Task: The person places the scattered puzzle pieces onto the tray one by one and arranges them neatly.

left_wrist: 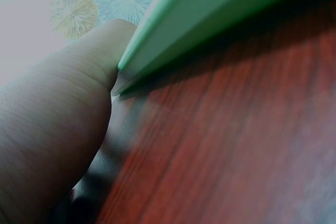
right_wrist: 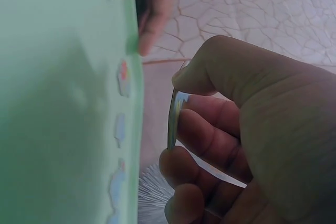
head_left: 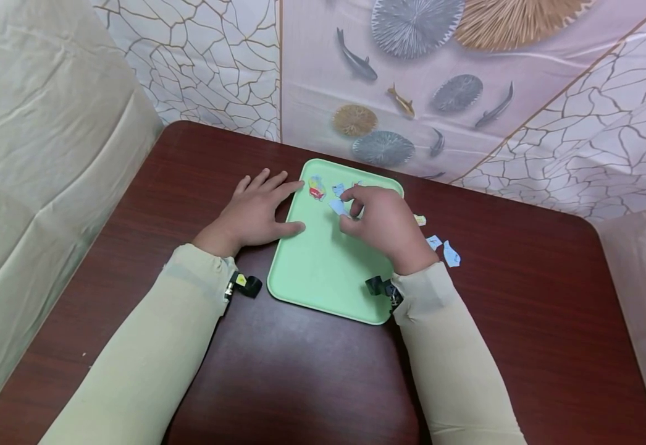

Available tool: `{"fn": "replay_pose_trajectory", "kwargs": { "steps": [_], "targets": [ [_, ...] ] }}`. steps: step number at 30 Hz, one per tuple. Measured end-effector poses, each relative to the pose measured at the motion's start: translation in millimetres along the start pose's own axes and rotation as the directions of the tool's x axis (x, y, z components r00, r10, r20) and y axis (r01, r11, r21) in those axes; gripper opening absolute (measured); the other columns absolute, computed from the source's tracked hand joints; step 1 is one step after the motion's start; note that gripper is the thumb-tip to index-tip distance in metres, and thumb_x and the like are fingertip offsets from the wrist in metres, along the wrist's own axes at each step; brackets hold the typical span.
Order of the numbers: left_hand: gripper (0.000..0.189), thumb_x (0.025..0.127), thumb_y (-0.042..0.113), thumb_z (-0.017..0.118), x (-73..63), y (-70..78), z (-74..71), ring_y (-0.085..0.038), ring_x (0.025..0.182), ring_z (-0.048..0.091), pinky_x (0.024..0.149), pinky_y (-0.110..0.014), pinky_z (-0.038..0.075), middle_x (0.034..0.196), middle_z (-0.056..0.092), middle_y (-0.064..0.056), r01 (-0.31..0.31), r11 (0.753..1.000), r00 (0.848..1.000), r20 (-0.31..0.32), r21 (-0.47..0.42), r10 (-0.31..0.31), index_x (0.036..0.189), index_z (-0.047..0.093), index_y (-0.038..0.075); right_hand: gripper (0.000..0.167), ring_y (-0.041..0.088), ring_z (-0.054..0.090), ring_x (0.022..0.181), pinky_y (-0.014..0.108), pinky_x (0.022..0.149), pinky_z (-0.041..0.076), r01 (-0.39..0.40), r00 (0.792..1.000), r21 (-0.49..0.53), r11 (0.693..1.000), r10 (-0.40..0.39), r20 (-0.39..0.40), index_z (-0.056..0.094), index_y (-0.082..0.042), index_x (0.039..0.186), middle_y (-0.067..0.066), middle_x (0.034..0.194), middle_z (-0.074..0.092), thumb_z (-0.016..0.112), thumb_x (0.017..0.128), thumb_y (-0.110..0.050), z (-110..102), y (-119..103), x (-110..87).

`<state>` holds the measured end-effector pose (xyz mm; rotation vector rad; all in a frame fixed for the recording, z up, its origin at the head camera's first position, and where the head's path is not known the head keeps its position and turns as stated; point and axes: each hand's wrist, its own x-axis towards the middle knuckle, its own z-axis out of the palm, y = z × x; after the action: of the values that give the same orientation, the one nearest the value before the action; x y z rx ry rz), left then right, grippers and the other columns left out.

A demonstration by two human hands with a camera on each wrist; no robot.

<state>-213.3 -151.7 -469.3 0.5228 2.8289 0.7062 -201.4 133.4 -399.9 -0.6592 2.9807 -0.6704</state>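
Observation:
A pale green tray (head_left: pixel 323 272) lies on the table. My left hand (head_left: pixel 253 213) rests at its left edge with fingers spread, the thumb and index finger touching the rim. Above the tray, my right hand (head_left: pixel 386 216) pinches a thin, flat, light blue piece (head_left: pixel 338 206) between thumb and fingertips. The right wrist view shows that piece (right_wrist: pixel 172 119) edge-on, apart from the tray surface. On the tray's far part lie a red, yellow and blue piece (head_left: pixel 316 188) and a small blue piece (head_left: pixel 338 190). Another piece is partly hidden behind my right hand.
To the right of the tray, two light blue pieces (head_left: pixel 451 254) and a yellowish piece (head_left: pixel 420 219) lie on the dark red-brown table (head_left: pixel 523 296). A patterned cloth (head_left: pixel 323 117) hangs behind the table's far edge.

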Motion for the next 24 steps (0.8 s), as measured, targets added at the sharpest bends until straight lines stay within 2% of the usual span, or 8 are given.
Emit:
{"fn": "replay_pose_trajectory", "kwargs": {
  "steps": [3, 7, 13, 17, 19, 22, 24],
  "targets": [
    [0.093, 0.099, 0.074, 0.070, -0.6, 1.0, -0.6, -0.040, 0.178, 0.005, 0.140, -0.070, 0.003, 0.189, 0.022, -0.008, -0.001, 1.000, 1.000, -0.002, 0.001, 0.001, 0.178, 0.034, 0.041, 0.034, 0.019, 0.069, 0.086, 0.037, 0.076, 0.055, -0.015, 1.000, -0.007, 1.000, 0.015, 0.022, 0.082, -0.012, 0.126, 0.000, 0.089, 0.076, 0.080, 0.093, -0.020, 5.4, -0.5, 2.5],
    [0.092, 0.100, 0.073, 0.070, -1.3, 2.1, -1.1, -0.041, 0.178, 0.006, 0.140, -0.070, 0.004, 0.189, 0.022, -0.009, -0.002, 1.000, 1.000, -0.003, 0.004, 0.002, 0.178, 0.034, 0.040, 0.033, 0.019, 0.067, 0.082, 0.036, 0.076, 0.054, -0.031, 0.998, -0.021, 0.999, 0.032, 0.047, 0.082, -0.012, 0.125, -0.001, 0.090, 0.075, 0.080, 0.093, -0.020, 10.5, -0.1, 6.5],
    [0.092, 0.100, 0.073, 0.070, -2.3, 1.6, -1.3, -0.041, 0.178, 0.006, 0.140, -0.070, 0.004, 0.189, 0.022, -0.009, 0.003, 1.000, 1.000, -0.002, 0.005, -0.003, 0.178, 0.034, 0.040, 0.030, 0.018, 0.065, 0.081, 0.037, 0.081, 0.055, 0.012, 0.997, -0.035, 0.999, -0.009, 0.077, 0.082, -0.011, 0.122, -0.001, 0.086, 0.073, 0.076, 0.094, -0.019, 15.3, -2.4, 14.1],
    [0.091, 0.100, 0.073, 0.070, -1.4, 1.2, -0.7, -0.041, 0.178, 0.006, 0.140, -0.070, 0.004, 0.189, 0.023, -0.009, 0.000, 1.000, 1.000, -0.007, 0.011, 0.000, 0.178, 0.034, 0.041, 0.028, 0.018, 0.064, 0.079, 0.041, 0.094, 0.058, 0.028, 0.995, -0.042, 0.999, -0.024, 0.093, 0.082, -0.010, 0.120, 0.000, 0.084, 0.071, 0.075, 0.095, -0.018, 19.7, -5.9, 19.2],
    [0.092, 0.100, 0.074, 0.070, -1.2, 1.1, -0.6, -0.041, 0.178, 0.007, 0.140, -0.070, 0.005, 0.189, 0.023, -0.009, -0.003, 1.000, 1.000, -0.009, 0.014, 0.003, 0.177, 0.034, 0.041, 0.029, 0.018, 0.065, 0.078, 0.043, 0.109, 0.057, 0.032, 0.994, -0.047, 0.998, -0.027, 0.103, 0.082, -0.010, 0.122, 0.000, 0.083, 0.072, 0.075, 0.095, -0.018, 22.6, -8.2, 22.1],
    [0.092, 0.100, 0.074, 0.070, -1.5, 0.7, -0.7, -0.041, 0.178, 0.007, 0.140, -0.071, 0.005, 0.189, 0.023, -0.009, -0.006, 1.000, 1.000, -0.008, 0.015, 0.006, 0.178, 0.034, 0.041, 0.033, 0.018, 0.066, 0.079, 0.048, 0.124, 0.050, 0.032, 0.992, -0.058, 0.998, -0.024, 0.120, 0.082, -0.010, 0.126, 0.000, 0.082, 0.073, 0.075, 0.096, -0.019, 26.4, -12.5, 26.7],
    [0.092, 0.100, 0.074, 0.070, -1.6, 0.6, -0.9, -0.041, 0.178, 0.006, 0.140, -0.071, 0.004, 0.189, 0.022, -0.008, -0.009, 1.000, 1.000, -0.010, 0.014, 0.009, 0.178, 0.034, 0.040, 0.034, 0.019, 0.066, 0.079, 0.052, 0.134, 0.041, 0.031, 0.991, -0.071, 0.997, -0.022, 0.131, 0.082, -0.010, 0.129, 0.000, 0.081, 0.073, 0.075, 0.097, -0.020, 28.3, -15.6, 29.7]
  ]
}}
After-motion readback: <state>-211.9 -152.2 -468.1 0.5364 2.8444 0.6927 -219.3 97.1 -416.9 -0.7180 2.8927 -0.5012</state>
